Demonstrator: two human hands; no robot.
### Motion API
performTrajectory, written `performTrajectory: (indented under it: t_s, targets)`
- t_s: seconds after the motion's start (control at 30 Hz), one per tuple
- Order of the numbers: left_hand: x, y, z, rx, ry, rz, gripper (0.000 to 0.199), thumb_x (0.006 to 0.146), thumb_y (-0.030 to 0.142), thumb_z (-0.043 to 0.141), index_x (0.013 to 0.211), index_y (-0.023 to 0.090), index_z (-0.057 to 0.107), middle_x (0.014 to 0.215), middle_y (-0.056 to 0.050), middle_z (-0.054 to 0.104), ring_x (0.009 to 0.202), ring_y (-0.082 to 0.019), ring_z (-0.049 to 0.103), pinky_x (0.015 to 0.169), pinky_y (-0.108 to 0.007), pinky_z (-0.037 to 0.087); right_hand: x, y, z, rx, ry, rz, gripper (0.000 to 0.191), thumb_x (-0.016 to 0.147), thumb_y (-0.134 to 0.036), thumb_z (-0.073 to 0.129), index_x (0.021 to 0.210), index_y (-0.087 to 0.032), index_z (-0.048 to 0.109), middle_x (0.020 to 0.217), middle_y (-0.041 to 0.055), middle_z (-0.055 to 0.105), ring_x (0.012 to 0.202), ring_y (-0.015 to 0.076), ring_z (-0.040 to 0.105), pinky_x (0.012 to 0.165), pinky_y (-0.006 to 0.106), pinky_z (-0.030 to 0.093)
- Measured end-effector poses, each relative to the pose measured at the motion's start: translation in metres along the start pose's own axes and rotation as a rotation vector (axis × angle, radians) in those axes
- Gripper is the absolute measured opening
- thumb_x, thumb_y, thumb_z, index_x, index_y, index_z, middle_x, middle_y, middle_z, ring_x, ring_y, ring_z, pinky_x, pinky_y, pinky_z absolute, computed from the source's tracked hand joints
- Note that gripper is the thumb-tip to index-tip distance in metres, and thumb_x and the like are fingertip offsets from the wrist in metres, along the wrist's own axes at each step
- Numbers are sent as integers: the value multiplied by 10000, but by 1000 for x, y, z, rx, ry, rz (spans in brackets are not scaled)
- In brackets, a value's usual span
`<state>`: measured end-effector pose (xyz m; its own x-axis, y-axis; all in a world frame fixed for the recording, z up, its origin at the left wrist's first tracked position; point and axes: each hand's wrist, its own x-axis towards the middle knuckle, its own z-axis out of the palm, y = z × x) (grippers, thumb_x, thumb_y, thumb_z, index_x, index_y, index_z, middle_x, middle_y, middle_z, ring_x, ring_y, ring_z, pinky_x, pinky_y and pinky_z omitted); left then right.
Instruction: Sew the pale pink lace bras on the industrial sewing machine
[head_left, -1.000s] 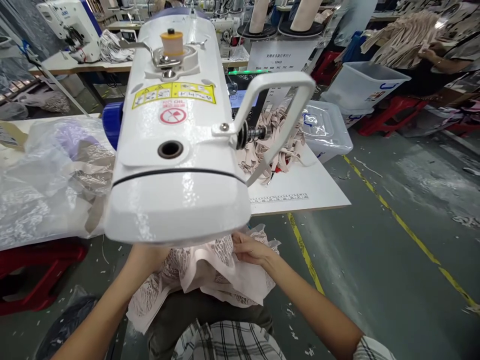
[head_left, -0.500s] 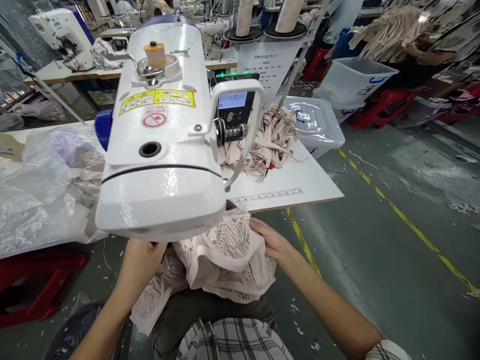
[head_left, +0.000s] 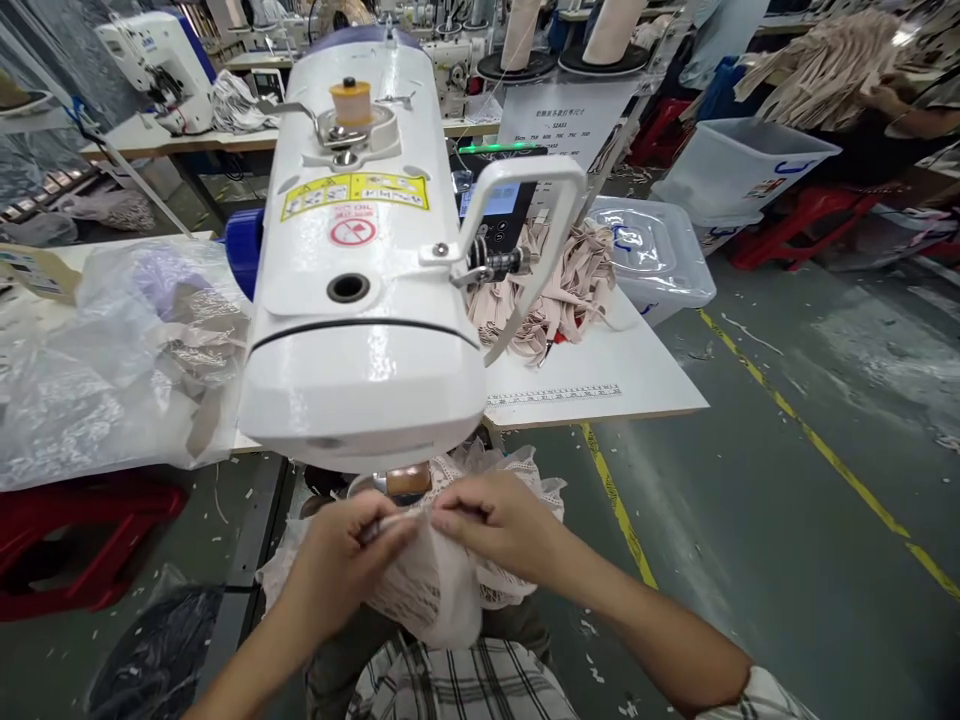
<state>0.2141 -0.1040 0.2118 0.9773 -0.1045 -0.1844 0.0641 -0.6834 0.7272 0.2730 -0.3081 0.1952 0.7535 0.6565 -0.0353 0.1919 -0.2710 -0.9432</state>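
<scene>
A pale pink lace bra (head_left: 442, 590) lies over my lap, its lacy fabric gathered and hanging in folds. My left hand (head_left: 349, 545) pinches the garment's edge. Close against it, my right hand (head_left: 495, 525) pinches the same edge, so the fingertips of both hands nearly meet. Just above them hangs the white head of a sewing machine (head_left: 367, 390), hiding its needle area. Behind my fingers, a brown cylindrical part with a metal end (head_left: 407, 480) shows below the head.
Pinkish straps (head_left: 555, 290) are heaped on the white table (head_left: 600, 375) right of the machine. Plastic bags (head_left: 97, 370) cover the left side. Lidded clear bins (head_left: 652, 250) stand beyond the table. Red stools (head_left: 82, 540) sit on the floor. Another person's hand (head_left: 889, 100) is at far right.
Both hands have come together in front of the machine, pinching the bra's edge between them. The bra has been turned and drawn toward me. The view has shifted slightly left.
</scene>
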Motion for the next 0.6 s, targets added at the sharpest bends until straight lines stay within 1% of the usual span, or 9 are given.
performTrajectory:
  t_s: [0.07,0.1,0.17,0.23,0.3,0.37,0.43,0.5,0.6]
  targets:
    - [10,-6,-7,-44,123,-90,316,890,452,550,768,192,682,688,-4,677,622,-153,603,541,-231,417,15,11,-2,-76,58,49,323,896,-378,631,647,-173,617,573,-27,547,532,98,469,515,231,291]
    - [14,-6,-8,-35,185,-117,311,879,446,559,765,191,695,692,-10,691,636,-167,615,559,-243,430,22,16,-3,-85,71,69,385,890,-409,632,594,-175,556,551,-30,500,518,98,435,506,238,270]
    - [22,-5,-9,-11,281,-135,307,859,410,570,676,191,683,612,-10,666,627,-188,611,594,-270,458,33,23,-4,-66,85,84,444,882,-456,632,559,-186,489,548,-27,459,527,110,420,510,248,268]
    - [29,-3,-7,-26,343,-95,252,830,341,571,648,199,671,537,-1,619,630,-203,602,654,-300,496,40,27,-4,-35,102,70,424,870,-479,641,578,-199,515,572,-13,482,581,143,471,540,255,318]
    - [35,-4,-7,-70,374,-28,174,795,277,557,722,201,696,543,-1,623,684,-222,618,721,-326,523,43,30,-4,-14,120,51,377,851,-494,662,619,-211,570,596,1,515,653,182,523,584,270,376]
    - [39,-8,-8,-81,388,19,164,759,249,555,788,198,707,601,-14,661,757,-239,637,762,-339,536,45,33,-5,9,128,37,354,834,-517,676,658,-218,605,603,7,520,689,201,537,611,284,408]
    - [41,-13,-9,-49,388,23,151,736,252,572,792,202,703,648,-27,685,792,-249,644,769,-343,544,47,36,-6,33,123,36,371,825,-552,674,677,-217,615,596,6,505,687,199,527,621,292,421]
    - [42,-16,-10,-19,385,12,128,725,261,588,774,209,695,658,-33,690,781,-253,644,757,-347,547,49,37,-7,45,112,46,404,821,-587,659,674,-214,610,590,2,490,674,190,512,618,294,423]
    - [43,-15,-10,-26,385,15,120,728,253,583,767,211,689,648,-35,684,753,-254,643,749,-356,547,51,36,-7,51,109,62,420,820,-605,647,680,-211,610,607,4,497,670,183,503,615,294,424]
